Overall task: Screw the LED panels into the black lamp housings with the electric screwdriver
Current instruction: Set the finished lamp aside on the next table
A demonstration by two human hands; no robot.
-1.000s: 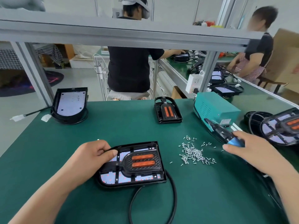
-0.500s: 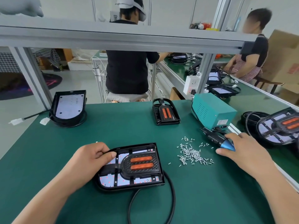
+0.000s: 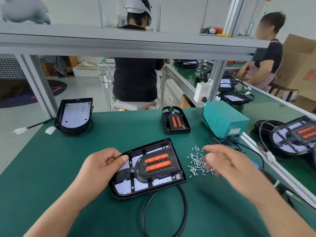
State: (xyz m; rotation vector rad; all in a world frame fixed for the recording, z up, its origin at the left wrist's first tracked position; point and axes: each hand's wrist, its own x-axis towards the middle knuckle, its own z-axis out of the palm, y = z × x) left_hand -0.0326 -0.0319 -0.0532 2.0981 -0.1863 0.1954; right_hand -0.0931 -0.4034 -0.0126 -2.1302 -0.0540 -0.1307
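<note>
1. Covering the table under both hands is a flat green mat (image 3: 51, 168).
2. Between the hands lies the black lamp housing (image 3: 113, 189), hard plastic with one round end. The white LED panel (image 3: 123, 189) sits inside, under two long orange bars (image 3: 156, 159).
3. The left hand (image 3: 99, 170) grips the housing's edge, thumb on top.
4. The right hand (image 3: 227, 168) is blurry; its fingers look loose and spread.
5. A thin black cable (image 3: 186, 209) loops between the wrists.
6. The electric screwdriver (image 3: 277, 184) lies just behind the right wrist.
7. Tiny shiny screws (image 3: 196, 163) sit heaped under the right fingertips.
</note>
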